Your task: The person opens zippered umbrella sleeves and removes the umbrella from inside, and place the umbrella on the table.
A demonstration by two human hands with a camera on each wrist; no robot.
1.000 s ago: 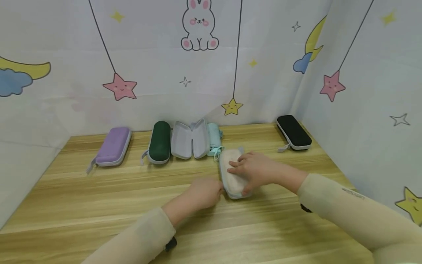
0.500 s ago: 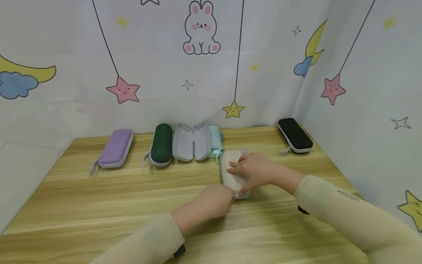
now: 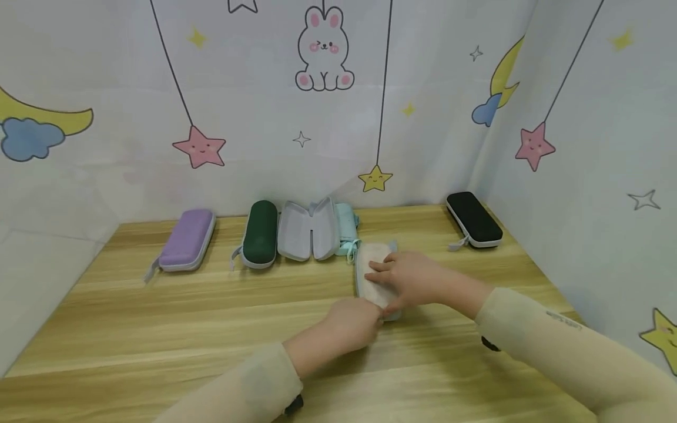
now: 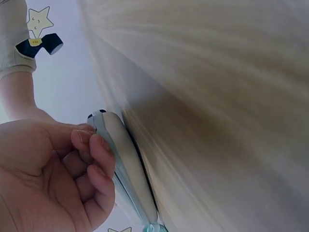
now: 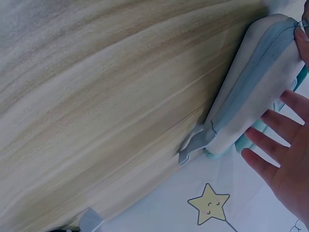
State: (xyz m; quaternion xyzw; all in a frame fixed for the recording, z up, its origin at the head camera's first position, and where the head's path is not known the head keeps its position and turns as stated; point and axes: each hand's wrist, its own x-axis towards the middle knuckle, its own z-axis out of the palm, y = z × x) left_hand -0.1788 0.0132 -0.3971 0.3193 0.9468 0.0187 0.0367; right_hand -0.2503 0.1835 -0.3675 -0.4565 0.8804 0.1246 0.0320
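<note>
A cream zip case (image 3: 376, 276) with a pale blue zip band lies on the wooden table. My right hand (image 3: 415, 279) rests on its top with fingers spread and fairly straight; in the right wrist view these fingertips (image 5: 258, 150) touch the cream shell. At the case's near end, my left hand (image 3: 354, 323) has its fingers curled and pinches the zipper pull, which is mostly hidden by the fingers. The left wrist view shows the left hand (image 4: 63, 174) close against the zip band. A grey fabric tab (image 5: 195, 145) sticks out at the case's far end.
Along the back stand a purple case (image 3: 187, 241), a dark green case (image 3: 261, 235), an unfolded light grey case (image 3: 296, 232) and a mint item (image 3: 346, 223) with a cord, right by the cream case. A black case (image 3: 473, 220) lies at the back right, near the wall.
My left hand has moved from the cream case's left side round to its near end, rightward along the zip. The right hand stays on top of the case. The head view shifted slightly.
</note>
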